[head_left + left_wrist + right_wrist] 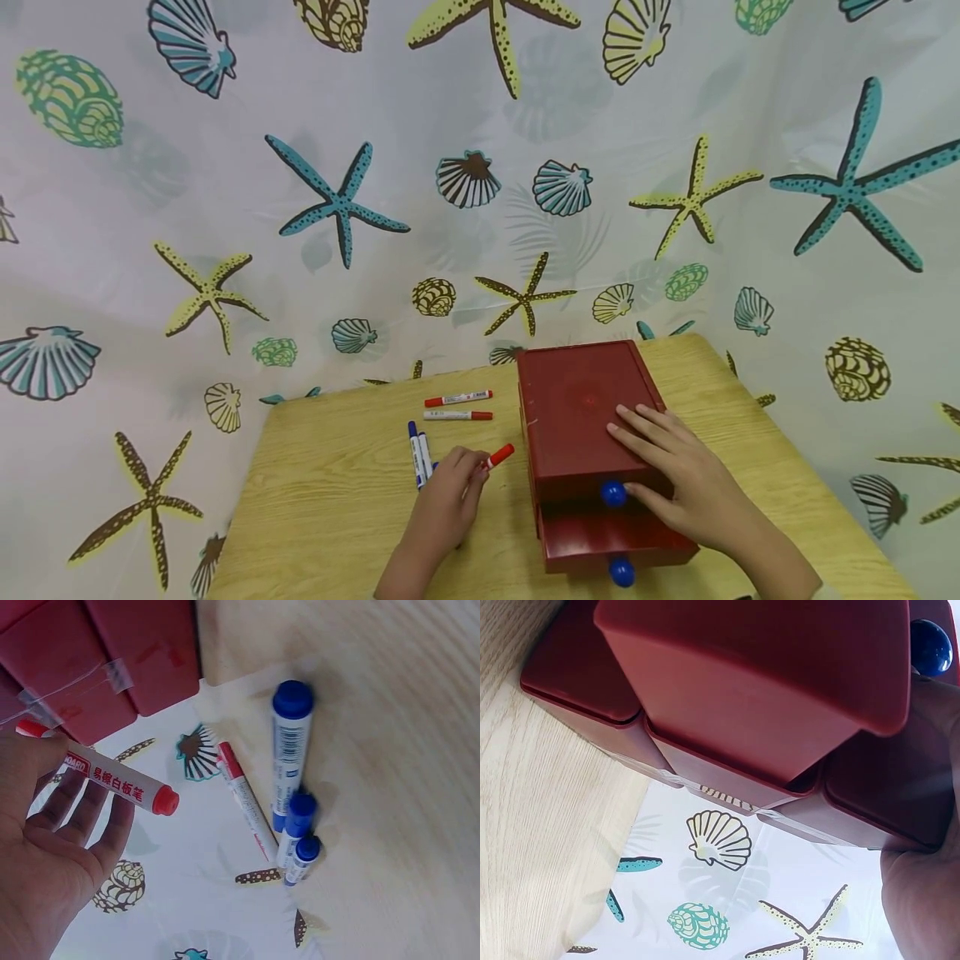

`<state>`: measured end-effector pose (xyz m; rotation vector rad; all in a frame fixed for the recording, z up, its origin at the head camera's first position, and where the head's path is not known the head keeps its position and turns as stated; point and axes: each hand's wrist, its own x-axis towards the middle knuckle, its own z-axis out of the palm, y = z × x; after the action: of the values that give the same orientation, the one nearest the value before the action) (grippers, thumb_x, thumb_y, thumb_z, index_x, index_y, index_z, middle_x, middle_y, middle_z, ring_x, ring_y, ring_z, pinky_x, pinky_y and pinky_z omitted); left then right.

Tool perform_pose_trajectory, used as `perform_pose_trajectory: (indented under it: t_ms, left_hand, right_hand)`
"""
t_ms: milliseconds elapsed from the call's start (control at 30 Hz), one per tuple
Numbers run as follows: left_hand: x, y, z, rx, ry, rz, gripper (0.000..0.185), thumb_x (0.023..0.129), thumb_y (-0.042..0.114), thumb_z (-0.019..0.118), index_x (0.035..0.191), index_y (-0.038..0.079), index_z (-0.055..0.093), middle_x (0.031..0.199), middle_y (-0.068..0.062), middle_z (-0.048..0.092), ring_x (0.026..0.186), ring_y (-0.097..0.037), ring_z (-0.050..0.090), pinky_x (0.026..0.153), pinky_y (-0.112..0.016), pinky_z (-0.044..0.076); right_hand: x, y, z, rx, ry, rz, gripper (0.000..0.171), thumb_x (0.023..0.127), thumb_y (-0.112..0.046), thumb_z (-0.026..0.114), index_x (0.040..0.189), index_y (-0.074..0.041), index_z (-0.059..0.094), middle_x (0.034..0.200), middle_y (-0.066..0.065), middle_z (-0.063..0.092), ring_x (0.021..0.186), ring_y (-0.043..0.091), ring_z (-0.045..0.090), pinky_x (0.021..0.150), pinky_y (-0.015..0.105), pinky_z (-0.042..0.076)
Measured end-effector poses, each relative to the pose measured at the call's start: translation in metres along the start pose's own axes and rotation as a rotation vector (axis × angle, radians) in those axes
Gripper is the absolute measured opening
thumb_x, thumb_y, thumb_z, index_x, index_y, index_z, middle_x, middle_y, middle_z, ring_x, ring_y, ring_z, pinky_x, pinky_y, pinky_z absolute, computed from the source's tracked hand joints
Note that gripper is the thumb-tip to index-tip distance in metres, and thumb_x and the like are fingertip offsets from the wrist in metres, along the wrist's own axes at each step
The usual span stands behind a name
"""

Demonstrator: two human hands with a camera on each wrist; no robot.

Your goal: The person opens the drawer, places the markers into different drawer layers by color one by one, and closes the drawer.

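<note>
Red-capped marker [495, 457] sits in the left hand [447, 502], fingers curled round its barrel, red cap pointing toward the drawer box [585, 417]; in the left wrist view the same marker [120, 784] lies across the fingers [82, 814], printed white barrel and red cap end visible. Marker is held just above the counter [337, 500], just left of the box, not touching it. Right hand [675, 475] rests flat on the box top, fingers straight and spread, thumb down at the front near the upper blue knob [612, 493]; it grips nothing. Hands are apart, one on each side of the box's front left corner. Lower drawer [615, 542] stands pulled partly out, its blue knob [621, 572] at the front edge; upper drawer looks closed. On the counter beyond the left hand: two blue-capped markers [418, 450] side by side, and farther back two red-capped markers [459, 398] lying roughly parallel. Left wrist view shows three blue caps [292, 701] in that cluster. Right wrist view shows only the red box [765, 697] from close beneath and one blue knob [931, 646]. Backdrop: shell-and-starfish printed sheet [337, 200].
</note>
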<state>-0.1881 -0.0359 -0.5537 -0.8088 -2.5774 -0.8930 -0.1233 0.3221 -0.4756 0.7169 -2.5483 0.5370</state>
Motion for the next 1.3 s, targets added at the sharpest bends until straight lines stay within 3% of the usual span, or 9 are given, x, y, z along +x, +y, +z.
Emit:
perform_pose_trajectory:
  t_ms: [333, 533, 800, 1300]
  left_hand:
    - [0.004, 0.010, -0.005, -0.081, 0.059, 0.022, 0.020, 0.106, 0.010, 0.064, 0.126, 0.013, 0.067, 0.107, 0.004, 0.065, 0.094, -0.004, 0.062, 0.080, -0.023, 0.059]
    - [0.008, 0.022, -0.015, -0.127, 0.103, 0.093, 0.020, 0.107, 0.011, 0.064, 0.127, 0.012, 0.065, 0.110, 0.003, 0.065, 0.095, -0.007, 0.063, 0.082, -0.023, 0.060]
    - [0.011, 0.043, -0.025, -0.223, 0.133, 0.129, 0.020, 0.106, 0.010, 0.064, 0.126, 0.013, 0.064, 0.113, 0.003, 0.064, 0.100, -0.008, 0.064, 0.080, -0.019, 0.060]
    - [0.013, 0.072, -0.034, -0.292, 0.164, 0.216, 0.026, 0.103, 0.005, 0.067, 0.128, 0.013, 0.064, 0.116, 0.003, 0.065, 0.102, -0.008, 0.064, 0.085, -0.019, 0.059]
  right_hand:
    - [-0.001, -0.002, 0.000, -0.002, -0.004, 0.004, 0.086, 0.077, -0.022, 0.094, 0.155, -0.023, 0.057, 0.162, 0.007, 0.053, 0.150, 0.036, 0.045, 0.130, 0.017, 0.001]
    - [-0.001, -0.002, 0.000, -0.006, 0.004, -0.006, 0.086, 0.077, -0.023, 0.094, 0.155, -0.022, 0.057, 0.161, 0.008, 0.053, 0.149, 0.037, 0.045, 0.131, 0.017, 0.001]
    - [-0.001, 0.000, 0.000, 0.000, 0.005, -0.007, 0.086, 0.078, -0.022, 0.094, 0.155, -0.023, 0.057, 0.162, 0.008, 0.053, 0.150, 0.036, 0.044, 0.131, 0.017, 0.002]
    - [0.000, 0.000, 0.000, 0.007, -0.002, 0.003, 0.086, 0.078, -0.022, 0.094, 0.155, -0.024, 0.056, 0.162, 0.007, 0.052, 0.151, 0.036, 0.044, 0.130, 0.016, 0.001]
